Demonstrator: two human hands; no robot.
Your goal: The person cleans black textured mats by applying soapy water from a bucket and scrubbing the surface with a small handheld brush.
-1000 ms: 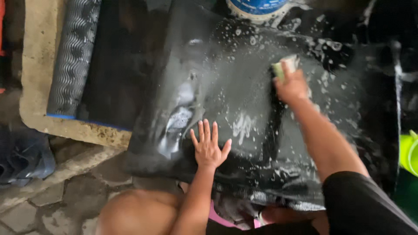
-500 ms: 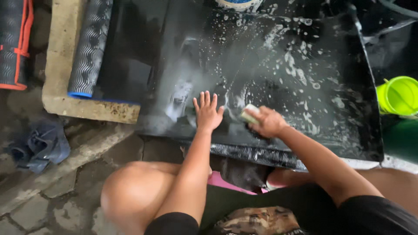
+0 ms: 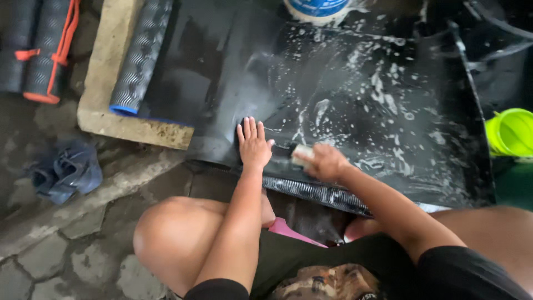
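Note:
A large black rubber mat (image 3: pixel 355 100) lies in front of me, wet and flecked with white soap foam. My left hand (image 3: pixel 253 143) rests flat on its near edge, fingers spread. My right hand (image 3: pixel 325 163) grips a pale sponge (image 3: pixel 301 155) and presses it onto the mat close beside the left hand. The near rim of the mat shows a ribbed, patterned underside (image 3: pixel 311 191).
A rolled grey mat with a blue end (image 3: pixel 136 61) lies on a concrete slab (image 3: pixel 102 108) at left. Another rolled mat with orange straps (image 3: pixel 47 50) sits far left. A dark blue cloth (image 3: pixel 64 172) is on the stone ground. A green bucket (image 3: pixel 511 132) stands right; a blue-and-white container (image 3: pixel 316 8) at top.
My right hand has dragged the sponge from the far right of the mat down to the near edge beside the left hand. The view has shifted so the mat sits further right.

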